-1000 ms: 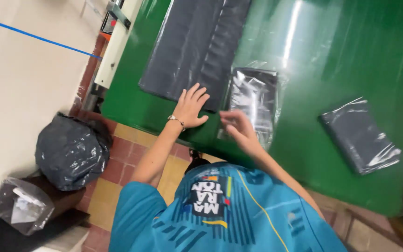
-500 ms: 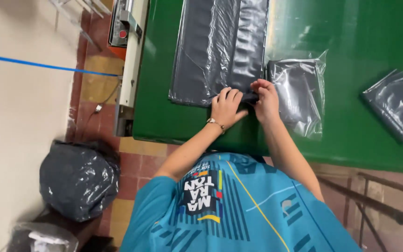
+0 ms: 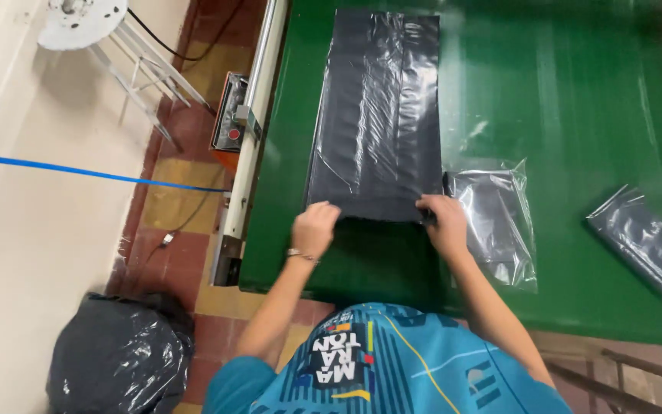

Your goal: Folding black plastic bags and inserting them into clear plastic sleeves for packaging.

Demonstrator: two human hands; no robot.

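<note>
A: Both hands at the near end of the long black plastic bag stack, centre of frame. It lies flat on the green table and runs lengthwise toward the top edge.

B: Grip?

A: Left hand is curled, fingers folded onto the lower-left corner of the sheet, looks like pinching it. Right hand is closed over the lower-right corner, fingertips tucked at the edge. One hand per corner keeps that end square and taut across its width.

B: Why flat and lengthwise?

A: My reading: spread out like that, the film stays smooth and its long sides keep parallel to the table's left edge, beside the long white sealing bar with its orange control box.

B: Anything else on the table?

A: A clear-wrapped packet of dark bags, just beside the right hand, touching or nearly touching the sheet's corner. A second wrapped packet sits well apart at right, set askew.

B: Off the table?

A: A filled black sack on the tile floor, lower left. A white spool stand upper left, a blue line crossing the floor.
</note>
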